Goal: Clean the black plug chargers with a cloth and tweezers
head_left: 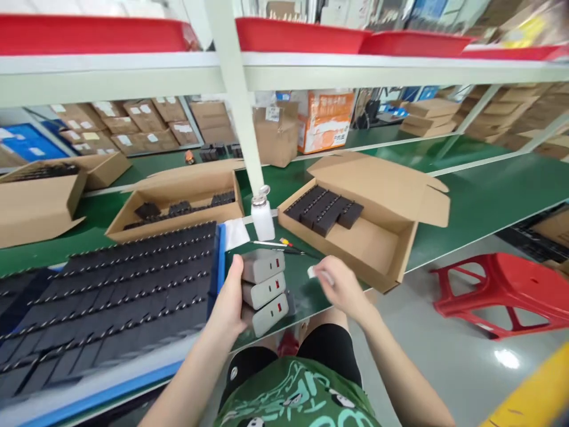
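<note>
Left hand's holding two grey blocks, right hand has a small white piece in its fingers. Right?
Count's off: the head view shows three grey blocks held side by side in the left hand, not two. The rest stands: the right hand has a small white piece in its fingers.

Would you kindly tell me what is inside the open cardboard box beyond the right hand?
Black blocks sit in rows toward the left end of the box; bare cardboard shows to their right. What lies beneath them is covered.
</note>
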The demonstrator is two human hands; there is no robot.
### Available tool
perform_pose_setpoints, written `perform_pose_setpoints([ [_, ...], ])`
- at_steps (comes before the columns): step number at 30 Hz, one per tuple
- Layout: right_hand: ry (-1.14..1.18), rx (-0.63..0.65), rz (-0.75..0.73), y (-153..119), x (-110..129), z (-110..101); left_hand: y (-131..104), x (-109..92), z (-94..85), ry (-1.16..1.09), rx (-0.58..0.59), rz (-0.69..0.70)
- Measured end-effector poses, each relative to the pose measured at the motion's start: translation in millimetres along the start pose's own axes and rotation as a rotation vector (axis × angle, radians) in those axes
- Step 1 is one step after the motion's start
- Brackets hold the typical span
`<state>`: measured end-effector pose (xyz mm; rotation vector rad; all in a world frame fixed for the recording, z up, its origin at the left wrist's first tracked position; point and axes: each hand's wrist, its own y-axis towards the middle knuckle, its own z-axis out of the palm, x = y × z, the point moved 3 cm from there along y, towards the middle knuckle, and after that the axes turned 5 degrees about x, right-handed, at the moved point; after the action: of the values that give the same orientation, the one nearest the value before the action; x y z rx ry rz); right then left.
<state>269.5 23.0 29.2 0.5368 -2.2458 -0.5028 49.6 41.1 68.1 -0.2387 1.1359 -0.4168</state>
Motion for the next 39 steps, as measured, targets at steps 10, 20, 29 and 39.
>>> perform_pose_setpoints([
  [10,0.377,-0.155,0.315,-16.3,11.3,-59.1,59.6,-16.0,117.4,0.673,0.556,0.379],
  [20,1.007,-0.315,0.441,-8.9,20.7,-59.7,47.9,-27.9,104.0,0.583,1.034,0.448],
  [29,0.522,-0.312,0.359,-2.4,42.8,-45.7,43.3,-27.2,112.8,0.784,0.723,0.621],
  [39,1.317,-0.466,0.551,-7.2,-17.1,-47.5,71.5,-41.2,132.6,0.694,0.845,0.428],
])
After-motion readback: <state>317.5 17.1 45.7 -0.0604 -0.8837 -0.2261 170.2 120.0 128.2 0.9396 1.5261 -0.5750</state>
